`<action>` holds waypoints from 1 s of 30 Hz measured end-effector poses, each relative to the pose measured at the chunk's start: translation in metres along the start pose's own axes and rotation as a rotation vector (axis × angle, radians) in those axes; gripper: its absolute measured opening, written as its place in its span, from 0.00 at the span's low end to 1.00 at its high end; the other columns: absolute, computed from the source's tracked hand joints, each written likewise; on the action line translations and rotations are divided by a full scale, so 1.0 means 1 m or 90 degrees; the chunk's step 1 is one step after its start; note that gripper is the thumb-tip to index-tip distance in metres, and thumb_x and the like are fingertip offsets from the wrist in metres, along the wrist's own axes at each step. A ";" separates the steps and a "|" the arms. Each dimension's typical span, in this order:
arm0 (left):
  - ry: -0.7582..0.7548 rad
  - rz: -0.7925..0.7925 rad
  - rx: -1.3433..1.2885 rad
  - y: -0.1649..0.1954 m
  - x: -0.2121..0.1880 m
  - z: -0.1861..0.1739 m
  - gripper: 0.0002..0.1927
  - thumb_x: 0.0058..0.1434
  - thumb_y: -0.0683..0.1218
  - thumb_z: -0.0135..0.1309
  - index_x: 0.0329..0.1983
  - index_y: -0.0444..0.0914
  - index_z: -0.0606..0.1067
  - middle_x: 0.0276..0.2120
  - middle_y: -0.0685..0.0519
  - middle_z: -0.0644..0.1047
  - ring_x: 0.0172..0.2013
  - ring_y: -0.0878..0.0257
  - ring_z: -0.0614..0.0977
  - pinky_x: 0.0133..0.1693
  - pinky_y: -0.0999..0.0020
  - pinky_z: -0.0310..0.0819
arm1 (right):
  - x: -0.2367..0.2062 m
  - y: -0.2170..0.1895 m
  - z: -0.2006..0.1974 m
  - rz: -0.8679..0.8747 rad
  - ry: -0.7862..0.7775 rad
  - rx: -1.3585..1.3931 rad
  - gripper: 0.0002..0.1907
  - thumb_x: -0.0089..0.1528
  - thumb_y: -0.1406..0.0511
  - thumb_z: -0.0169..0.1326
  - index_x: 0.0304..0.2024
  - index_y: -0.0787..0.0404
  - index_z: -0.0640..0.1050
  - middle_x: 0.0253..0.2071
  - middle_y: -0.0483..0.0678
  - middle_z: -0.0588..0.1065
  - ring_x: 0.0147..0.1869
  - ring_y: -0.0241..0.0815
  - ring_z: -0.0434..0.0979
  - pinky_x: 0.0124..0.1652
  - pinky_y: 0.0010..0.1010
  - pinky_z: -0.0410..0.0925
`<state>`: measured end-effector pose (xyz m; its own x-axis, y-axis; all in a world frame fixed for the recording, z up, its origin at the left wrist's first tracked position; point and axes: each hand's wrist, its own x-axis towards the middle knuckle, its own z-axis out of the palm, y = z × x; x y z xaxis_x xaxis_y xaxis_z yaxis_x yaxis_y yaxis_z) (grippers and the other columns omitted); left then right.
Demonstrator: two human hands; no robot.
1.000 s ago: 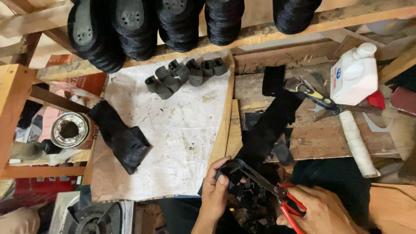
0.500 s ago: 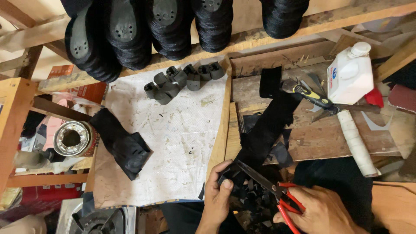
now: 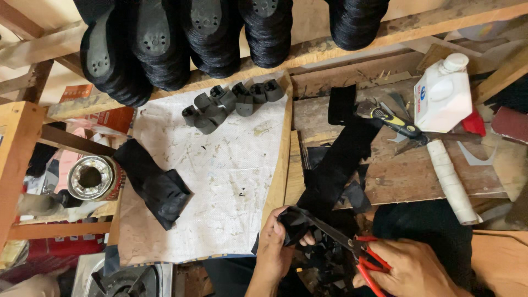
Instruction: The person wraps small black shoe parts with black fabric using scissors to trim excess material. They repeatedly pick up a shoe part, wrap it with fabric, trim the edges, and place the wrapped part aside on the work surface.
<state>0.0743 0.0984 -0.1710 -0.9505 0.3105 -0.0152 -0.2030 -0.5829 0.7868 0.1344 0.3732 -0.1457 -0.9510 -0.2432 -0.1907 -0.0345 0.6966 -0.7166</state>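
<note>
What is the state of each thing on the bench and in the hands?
left hand: fingers pinching the black piece
right hand: gripping the red-handled scissors
scissors: blades at the black piece
white bottle: capped, lying on the bench
metal tin: open, on its side
black strip: laid flat
black heel blocks: in a row

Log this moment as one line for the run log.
left hand: holds black piece | right hand: red-handled scissors at piece | white sheet: heel blocks
</note>
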 end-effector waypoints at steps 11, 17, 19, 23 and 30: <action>-0.033 -0.026 0.087 -0.007 -0.007 0.008 0.30 0.72 0.59 0.46 0.64 0.30 0.64 0.40 0.44 0.80 0.37 0.60 0.82 0.41 0.67 0.74 | 0.000 -0.020 0.000 0.032 0.058 -0.084 0.32 0.47 0.47 0.73 0.51 0.47 0.81 0.43 0.42 0.83 0.42 0.49 0.83 0.42 0.36 0.73; -0.038 -0.028 0.072 -0.014 -0.010 0.002 0.30 0.71 0.59 0.47 0.63 0.30 0.63 0.39 0.44 0.81 0.37 0.59 0.83 0.41 0.67 0.75 | -0.002 -0.019 0.004 0.051 0.048 -0.067 0.32 0.45 0.46 0.73 0.49 0.47 0.80 0.37 0.43 0.84 0.39 0.48 0.83 0.41 0.37 0.74; -0.046 -0.019 0.069 -0.015 -0.010 -0.002 0.31 0.72 0.60 0.47 0.62 0.28 0.64 0.39 0.44 0.81 0.37 0.59 0.83 0.40 0.68 0.75 | -0.002 -0.017 0.004 0.065 0.028 -0.095 0.34 0.43 0.44 0.74 0.50 0.45 0.81 0.33 0.42 0.83 0.38 0.48 0.83 0.41 0.37 0.74; -0.035 -0.041 0.017 -0.015 -0.010 -0.001 0.34 0.71 0.62 0.48 0.63 0.29 0.63 0.38 0.40 0.80 0.34 0.58 0.82 0.37 0.66 0.75 | -0.004 -0.009 0.003 0.073 0.006 -0.062 0.31 0.42 0.44 0.75 0.42 0.48 0.82 0.29 0.42 0.83 0.33 0.46 0.84 0.38 0.37 0.74; -0.052 -0.058 -0.146 -0.003 -0.012 0.006 0.41 0.66 0.65 0.50 0.66 0.29 0.60 0.36 0.39 0.79 0.31 0.55 0.81 0.35 0.65 0.76 | -0.010 0.012 0.002 -0.057 0.052 -0.051 0.30 0.43 0.44 0.74 0.41 0.49 0.83 0.26 0.43 0.82 0.30 0.46 0.84 0.31 0.35 0.74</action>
<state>0.0880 0.1010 -0.1689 -0.9054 0.4239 -0.0228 -0.3443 -0.7018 0.6237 0.1440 0.3831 -0.1537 -0.9646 -0.2541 -0.0708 -0.1421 0.7265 -0.6723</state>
